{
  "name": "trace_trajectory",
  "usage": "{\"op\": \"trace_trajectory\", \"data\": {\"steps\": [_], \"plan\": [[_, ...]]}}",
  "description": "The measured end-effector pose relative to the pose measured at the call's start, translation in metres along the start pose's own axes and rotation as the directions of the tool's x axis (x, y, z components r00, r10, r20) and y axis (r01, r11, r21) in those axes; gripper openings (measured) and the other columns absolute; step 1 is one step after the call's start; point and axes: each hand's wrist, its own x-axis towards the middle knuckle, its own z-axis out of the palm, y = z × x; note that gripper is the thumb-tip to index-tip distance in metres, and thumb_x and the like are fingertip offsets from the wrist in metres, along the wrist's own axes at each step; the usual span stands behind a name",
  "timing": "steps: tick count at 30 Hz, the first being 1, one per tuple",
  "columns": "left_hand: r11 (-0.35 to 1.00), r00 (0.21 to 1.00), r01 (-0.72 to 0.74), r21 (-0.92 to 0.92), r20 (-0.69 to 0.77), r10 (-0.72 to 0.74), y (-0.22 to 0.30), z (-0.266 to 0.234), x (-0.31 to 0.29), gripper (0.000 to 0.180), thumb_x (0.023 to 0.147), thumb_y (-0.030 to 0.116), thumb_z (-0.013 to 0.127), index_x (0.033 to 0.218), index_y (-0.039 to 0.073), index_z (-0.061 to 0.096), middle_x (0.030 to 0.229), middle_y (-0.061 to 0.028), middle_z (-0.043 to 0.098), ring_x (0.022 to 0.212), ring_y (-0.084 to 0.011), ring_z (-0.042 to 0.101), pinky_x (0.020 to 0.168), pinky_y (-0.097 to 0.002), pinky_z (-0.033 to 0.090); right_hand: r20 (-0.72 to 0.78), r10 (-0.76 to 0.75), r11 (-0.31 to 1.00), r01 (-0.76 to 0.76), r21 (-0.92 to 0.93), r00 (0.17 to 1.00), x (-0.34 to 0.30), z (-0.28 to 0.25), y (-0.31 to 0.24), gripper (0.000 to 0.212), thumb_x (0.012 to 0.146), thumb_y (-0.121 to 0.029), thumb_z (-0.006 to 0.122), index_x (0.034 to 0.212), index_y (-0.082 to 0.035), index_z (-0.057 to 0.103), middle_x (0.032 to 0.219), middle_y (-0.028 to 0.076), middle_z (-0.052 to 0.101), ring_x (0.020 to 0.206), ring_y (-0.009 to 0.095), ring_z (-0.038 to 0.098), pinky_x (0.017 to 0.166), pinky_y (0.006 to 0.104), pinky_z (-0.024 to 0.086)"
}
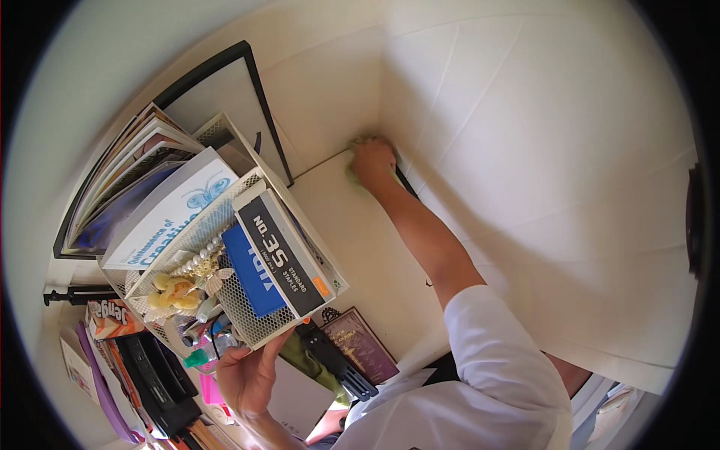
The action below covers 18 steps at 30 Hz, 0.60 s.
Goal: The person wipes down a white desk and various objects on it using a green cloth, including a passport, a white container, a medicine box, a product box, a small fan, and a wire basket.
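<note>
My right hand (373,161) reaches to the far corner of the white surface (349,225), its fingers closed on a green cloth (352,174) that it presses down by the wall. A white mesh desk organizer (244,324) stands tilted at the left, and the fingers and thumb of my left hand (246,381) grip its near lower edge. In the organizer are a dark box of staples (281,255), a blue box (251,274), a pearl strand (202,259), a yellow flower ornament (174,292) and a white booklet (176,214) with a blue butterfly.
Behind the organizer, a black-framed board (259,105) leans on the wall. Papers and magazines (127,180) are packed at the left. A purple booklet (360,345) and a black stapler-like tool (337,364) lie near my body. A black tray (154,375) and a block-game box (112,319) sit lower left.
</note>
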Motion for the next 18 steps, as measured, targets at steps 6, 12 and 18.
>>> {"op": "trace_trajectory", "data": {"steps": [6, 12, 18], "plan": [[0.996, 0.999, 0.02, 0.085, 0.032, -0.023, 0.003, -0.003, 0.002, 0.072, 0.071, -0.008, 0.032, 0.138, -0.006, 0.005, 0.142, -0.0341, -0.001, 0.133, -0.0469, -0.003, 0.108, -0.051, 0.025, 0.172, -0.194, 0.945, 0.137, 0.296, 0.966, 0.005, 0.017, 0.043, 0.035, 0.08, -0.02, 0.06, 0.106, 0.002, 0.06, 0.12, 0.025, 0.044, 0.103, 0.038, 0.052, 0.069, 0.0465, 0.053], [0.997, 1.0, 0.0, 0.082, 0.0, 0.0, -0.002, 0.002, -0.002, 0.07, 0.072, -0.007, 0.032, 0.137, -0.008, 0.006, 0.141, -0.0359, 0.0, 0.132, -0.0477, -0.001, 0.106, -0.0515, 0.029, -0.514, 0.075, 0.927, 0.131, 0.352, 0.854, -0.002, 0.017, 0.001, 0.028, 0.075, -0.01, 0.06, 0.099, 0.003, 0.062, 0.107, 0.021, 0.049, 0.096, 0.039, 0.055, 0.066, 0.0394, 0.055], [0.999, 0.999, 0.03, 0.031, -0.025, -0.029, 0.004, -0.001, -0.001, 0.07, 0.072, -0.008, 0.032, 0.137, -0.009, 0.007, 0.14, -0.0363, 0.0, 0.133, -0.0474, -0.001, 0.107, -0.0509, 0.027, -0.163, -0.024, 0.991, 0.044, 0.123, 0.986, 0.015, 0.013, 0.01, 0.019, 0.074, -0.013, 0.062, 0.086, 0.0, 0.068, 0.106, 0.019, 0.052, 0.089, 0.037, 0.058, 0.058, 0.0382, 0.055]]}}
